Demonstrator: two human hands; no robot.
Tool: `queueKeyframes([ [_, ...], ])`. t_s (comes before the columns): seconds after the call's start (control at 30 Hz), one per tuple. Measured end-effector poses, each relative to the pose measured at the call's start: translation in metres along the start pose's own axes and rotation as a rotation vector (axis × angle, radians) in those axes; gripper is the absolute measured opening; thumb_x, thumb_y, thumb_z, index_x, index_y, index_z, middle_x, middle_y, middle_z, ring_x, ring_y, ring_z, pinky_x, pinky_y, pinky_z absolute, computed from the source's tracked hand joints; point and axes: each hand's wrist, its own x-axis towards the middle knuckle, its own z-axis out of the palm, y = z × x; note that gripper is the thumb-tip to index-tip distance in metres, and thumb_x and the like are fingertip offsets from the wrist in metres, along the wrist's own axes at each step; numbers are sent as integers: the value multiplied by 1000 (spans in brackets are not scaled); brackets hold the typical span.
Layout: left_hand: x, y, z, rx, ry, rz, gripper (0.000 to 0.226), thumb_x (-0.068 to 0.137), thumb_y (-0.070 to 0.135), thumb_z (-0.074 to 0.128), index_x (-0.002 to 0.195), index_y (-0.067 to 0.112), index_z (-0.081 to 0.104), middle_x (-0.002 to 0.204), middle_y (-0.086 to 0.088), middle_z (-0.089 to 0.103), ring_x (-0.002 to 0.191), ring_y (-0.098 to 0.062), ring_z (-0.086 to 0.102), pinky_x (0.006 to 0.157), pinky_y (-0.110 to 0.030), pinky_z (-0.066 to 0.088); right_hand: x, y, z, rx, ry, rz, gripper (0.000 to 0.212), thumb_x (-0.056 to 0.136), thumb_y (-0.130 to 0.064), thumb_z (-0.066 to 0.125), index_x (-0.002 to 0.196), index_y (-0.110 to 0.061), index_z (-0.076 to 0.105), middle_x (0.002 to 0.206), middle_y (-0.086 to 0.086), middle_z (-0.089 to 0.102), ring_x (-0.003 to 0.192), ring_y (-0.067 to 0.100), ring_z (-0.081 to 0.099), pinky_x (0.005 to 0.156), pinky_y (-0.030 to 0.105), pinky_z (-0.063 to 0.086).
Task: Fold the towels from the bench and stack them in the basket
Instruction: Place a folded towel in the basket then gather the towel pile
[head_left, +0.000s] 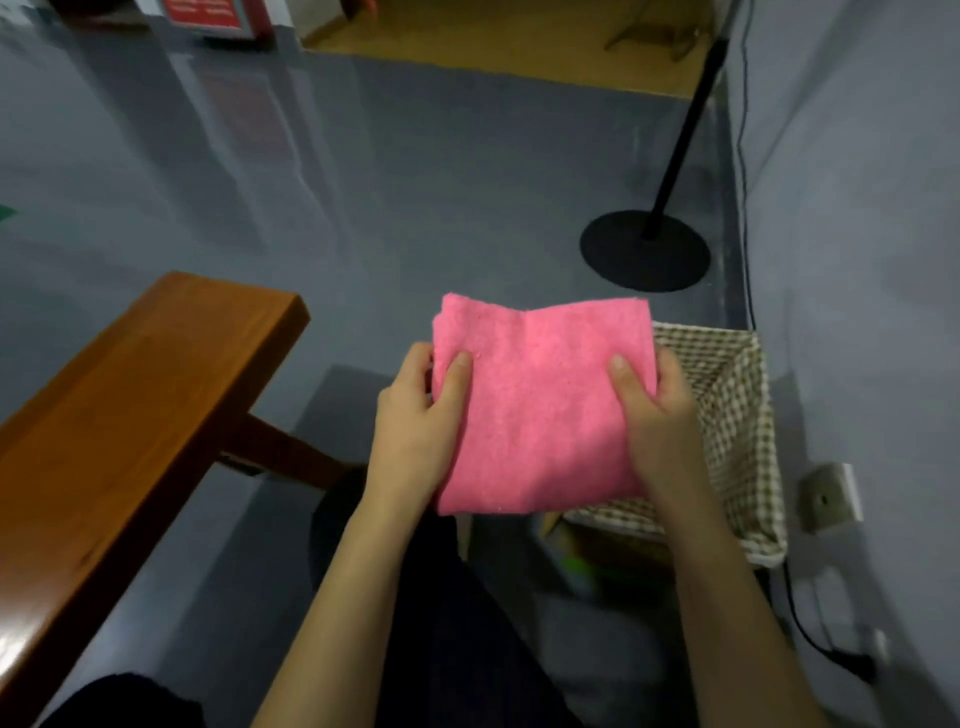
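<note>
A folded pink towel (540, 400) hangs in the air between my hands, partly over the left side of the basket (743, 415). My left hand (421, 421) pinches its left edge with the thumb on top. My right hand (654, 415) pinches the right edge the same way. The basket has a brown-and-white checked cloth liner and stands on the floor by the wall; the towel hides most of its inside. The wooden bench (119, 415) runs along the left, and the part of its top in view is bare.
A black stand with a round base (644, 249) and a slanted pole is on the grey floor behind the basket. The grey wall (857, 260) is on the right, with a socket plate (831, 496) and a black cable (815, 639). My dark-clothed legs are below.
</note>
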Motion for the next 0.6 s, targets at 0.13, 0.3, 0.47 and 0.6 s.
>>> queueKeyframes([
  [0.13,11,3,55,11,-86,-10,30,95,31,54,72,13,46,57,10,46,51,-3,39,48,-17,33,20,28,-38,-63,80,79,6,97,-28,52,100,-23,50,88,-17,55,77,-10,52,71,19,40],
  [0.3,29,3,121,1,-190,-23,27,95,31,54,71,19,46,58,8,47,50,-2,40,48,-17,34,44,55,-76,-40,148,183,7,96,-35,50,92,-39,47,92,-32,49,80,-21,47,71,6,35],
  [0.47,37,-9,186,13,-277,-38,27,96,33,52,78,12,48,63,3,51,52,-2,44,51,-17,37,65,94,-109,-83,251,234,17,96,-37,50,112,-30,49,103,-15,58,93,-2,55,79,22,44],
  [0.6,40,-27,229,42,-352,-46,29,97,33,49,87,6,50,67,-5,55,55,-3,47,51,-14,38,78,133,-124,-151,302,304,44,96,-45,48,129,-15,46,124,5,57,110,21,57,97,45,47],
])
